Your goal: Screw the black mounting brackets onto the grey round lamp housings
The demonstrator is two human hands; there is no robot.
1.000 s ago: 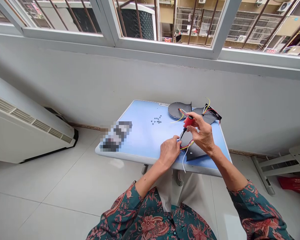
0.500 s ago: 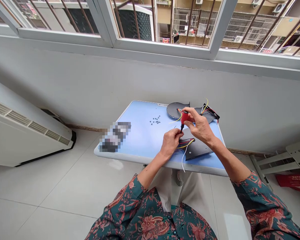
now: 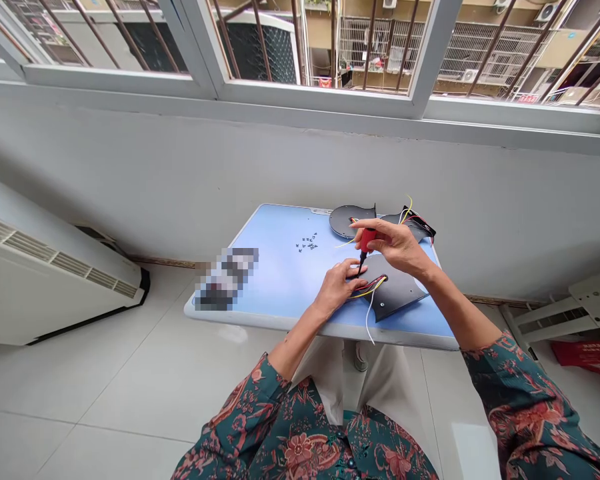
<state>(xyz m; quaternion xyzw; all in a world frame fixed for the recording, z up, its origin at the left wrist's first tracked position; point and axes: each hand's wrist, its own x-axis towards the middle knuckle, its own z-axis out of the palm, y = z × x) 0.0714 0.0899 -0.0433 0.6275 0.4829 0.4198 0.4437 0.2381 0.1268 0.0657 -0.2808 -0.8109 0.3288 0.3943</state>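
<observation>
My right hand (image 3: 393, 245) is closed round the red handle of a screwdriver (image 3: 367, 239), its dark shaft pointing down. The tip meets the left part of a dark, rounded plate (image 3: 400, 293) lying on the table. On either side of that tip, my left hand (image 3: 337, 287) rests its thumb and fingers, spread apart, on the plate's left edge. Whether a screw sits under the tip is too small to tell. Red, yellow and white wires (image 3: 375, 285) come out of a hole in the plate, and the white one hangs over the table's front edge.
Several small dark screws (image 3: 307, 243) lie scattered on the blue table (image 3: 275, 267). Behind my right hand are two more dark plates, a round one (image 3: 347, 221) and one with wires (image 3: 420, 228). A blurred patch (image 3: 230, 280) covers the table's left end.
My left thumb and fingers have parted from a pinch near the screwdriver tip and now rest on the plate. My right fingers have loosened and stretched out somewhat over the handle.
</observation>
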